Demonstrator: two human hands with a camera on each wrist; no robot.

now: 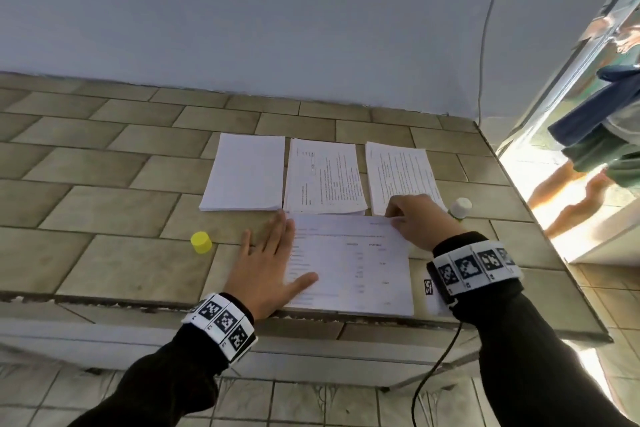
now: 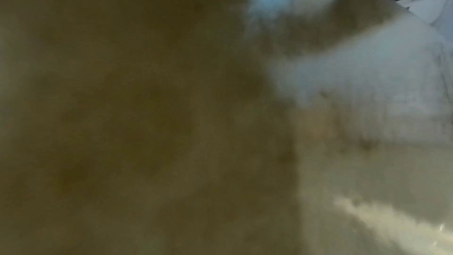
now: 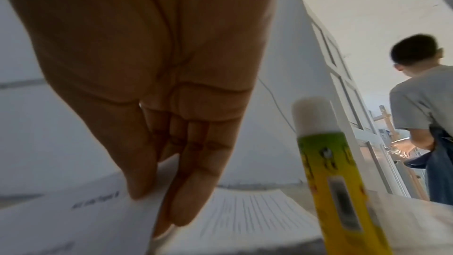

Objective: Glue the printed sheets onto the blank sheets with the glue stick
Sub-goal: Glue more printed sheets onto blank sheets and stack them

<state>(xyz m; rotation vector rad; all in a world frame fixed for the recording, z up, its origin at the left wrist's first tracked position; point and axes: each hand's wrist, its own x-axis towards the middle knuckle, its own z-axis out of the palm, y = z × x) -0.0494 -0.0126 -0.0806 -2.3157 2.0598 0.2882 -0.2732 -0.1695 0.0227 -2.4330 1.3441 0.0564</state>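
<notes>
Left hand (image 1: pixel 268 267) spread flat, right hand (image 1: pixel 414 220) pinching far corner; we judge the printed sheet (image 1: pixel 349 263) light, floppy, best held by edges.

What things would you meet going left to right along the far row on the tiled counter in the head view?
Blank stack → middle printed stack → right printed stack → uncapped glue stick, standing upright.

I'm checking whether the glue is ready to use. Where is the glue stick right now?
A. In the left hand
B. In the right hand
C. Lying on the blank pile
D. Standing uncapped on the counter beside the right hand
D: the glue stick stands upright on the counter just right of the right hand, held by neither hand, with its yellow cap off near the left hand.
</notes>
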